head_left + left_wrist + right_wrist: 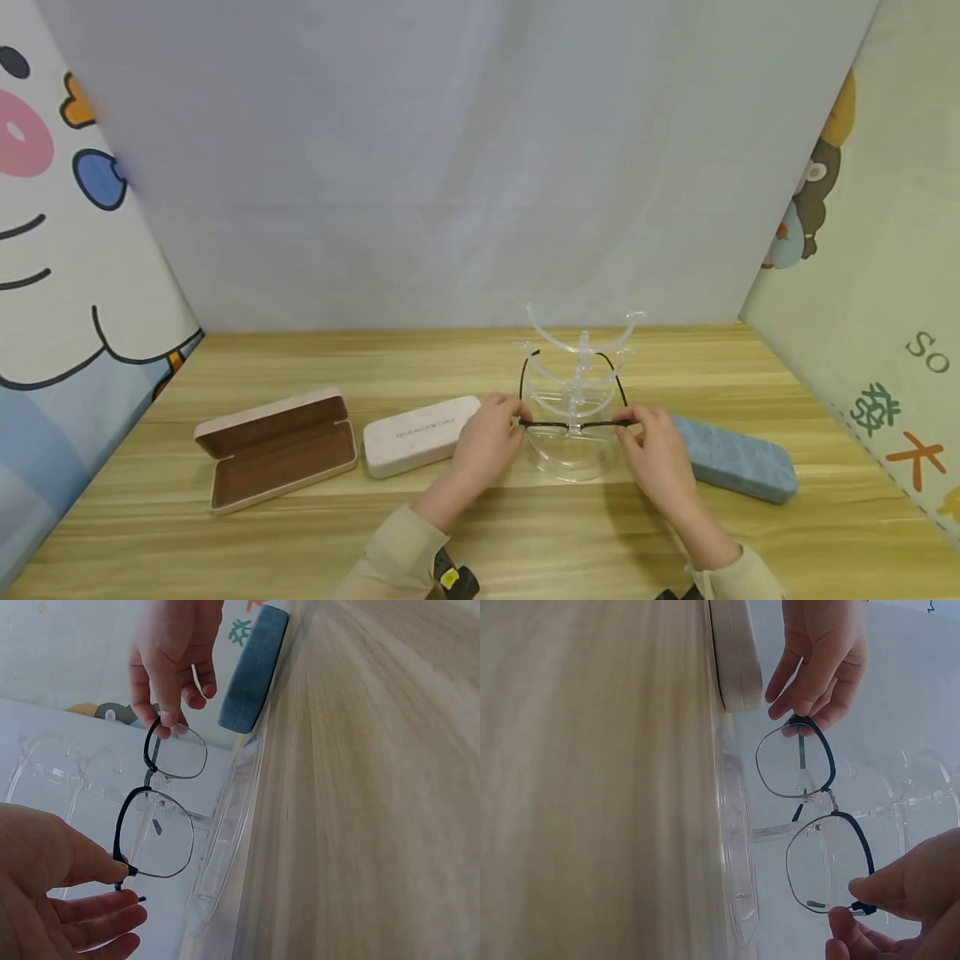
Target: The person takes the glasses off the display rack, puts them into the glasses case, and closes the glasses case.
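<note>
A pair of black half-rim eyeglasses sits at a lower level of the clear plastic display stand, its temples spread open toward the back. My left hand pinches one outer corner of the frame between thumb and fingers. At the opposite corner, my right hand pinches the frame in the same way. Both lenses face the wrist cameras, above the stand's clear base. Whether the glasses bear on the stand's arm or are held just clear of it, I cannot tell.
Left on the wooden table lies an opened glasses case with a brown lining. Beside my left hand is a closed white case with lettering. A closed blue case lies right of my right hand. A pale curtain hangs behind.
</note>
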Available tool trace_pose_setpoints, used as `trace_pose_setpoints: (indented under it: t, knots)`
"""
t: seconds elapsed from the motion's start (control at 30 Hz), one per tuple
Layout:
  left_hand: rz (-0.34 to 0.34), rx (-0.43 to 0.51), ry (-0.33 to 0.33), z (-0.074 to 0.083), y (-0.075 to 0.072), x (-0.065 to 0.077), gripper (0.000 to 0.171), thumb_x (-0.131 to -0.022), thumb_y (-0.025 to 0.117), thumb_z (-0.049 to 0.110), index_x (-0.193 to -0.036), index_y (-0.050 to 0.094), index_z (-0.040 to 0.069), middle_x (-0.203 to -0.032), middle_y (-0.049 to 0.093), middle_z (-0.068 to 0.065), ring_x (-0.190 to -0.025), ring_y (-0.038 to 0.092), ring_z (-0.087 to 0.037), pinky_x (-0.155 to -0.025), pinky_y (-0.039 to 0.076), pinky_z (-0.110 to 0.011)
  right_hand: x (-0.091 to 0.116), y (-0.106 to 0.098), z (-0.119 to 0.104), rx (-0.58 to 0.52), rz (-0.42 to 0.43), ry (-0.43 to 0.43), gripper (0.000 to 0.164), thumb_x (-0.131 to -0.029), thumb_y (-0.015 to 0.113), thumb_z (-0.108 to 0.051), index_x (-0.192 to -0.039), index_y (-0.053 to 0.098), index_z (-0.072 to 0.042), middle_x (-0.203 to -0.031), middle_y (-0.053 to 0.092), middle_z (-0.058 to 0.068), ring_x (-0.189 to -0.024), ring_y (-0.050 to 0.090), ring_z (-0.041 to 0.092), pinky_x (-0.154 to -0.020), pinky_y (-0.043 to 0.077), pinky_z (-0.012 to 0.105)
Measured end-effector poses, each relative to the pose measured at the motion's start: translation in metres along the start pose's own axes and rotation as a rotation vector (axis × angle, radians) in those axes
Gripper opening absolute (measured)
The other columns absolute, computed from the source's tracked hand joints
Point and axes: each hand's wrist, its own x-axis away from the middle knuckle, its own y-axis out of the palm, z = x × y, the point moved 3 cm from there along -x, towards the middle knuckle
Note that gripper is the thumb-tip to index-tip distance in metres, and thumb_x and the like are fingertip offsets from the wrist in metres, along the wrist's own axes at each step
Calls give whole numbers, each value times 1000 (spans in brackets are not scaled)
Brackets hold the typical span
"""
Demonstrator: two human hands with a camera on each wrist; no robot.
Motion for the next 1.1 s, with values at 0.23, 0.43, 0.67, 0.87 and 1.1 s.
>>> trace_pose_setpoints:
  t: [0.23,0.43,0.67,0.87,1.1]
  knots:
    - [12,32,-7,3,-9,-2,11,-83,62,7,-92,65,13,-98,61,-4,-84,60,-17,-67,49,-26,1,-10,-7,-9,-12,-31,13,-90,55,-9,-100,61,-5,-98,55,15,-70,55,18,-56,40,28]
    - [32,45,10,6,-19,-4,9,-84,62,7,-91,65,11,-97,58,-5,-85,61,-18,-69,50,-28,4,-13,-13,-21,3,-44,15,-90,56,-12,-101,62,-4,-105,51,16,-80,54,23,-63,44,32]
    - [-28,67,92,10,-33,-4,8,-86,60,6,-91,62,10,-111,57,-6,-93,59,-21,-76,49,-34,6,-20,-22,-89,-13,-112,15,-93,51,-12,-100,58,-1,-133,40,19,-115,44,37,-87,44,50]
    - [-153,139,141,12,-46,-3,8,-89,56,8,-96,58,9,-109,57,-5,-102,56,-20,-82,46,-36,10,-35,-32,-144,-58,-150,20,-95,48,-18,-104,56,-3,-136,39,17,-118,42,39,-91,40,53]
    - [-299,193,224,19,-65,4,10,-91,53,10,-101,57,10,-110,60,-3,-113,53,-20,-92,44,-37,17,-51,-42,-215,-52,-200,21,-95,48,-23,-105,56,-5,-131,44,11,-121,39,35,-92,35,57]
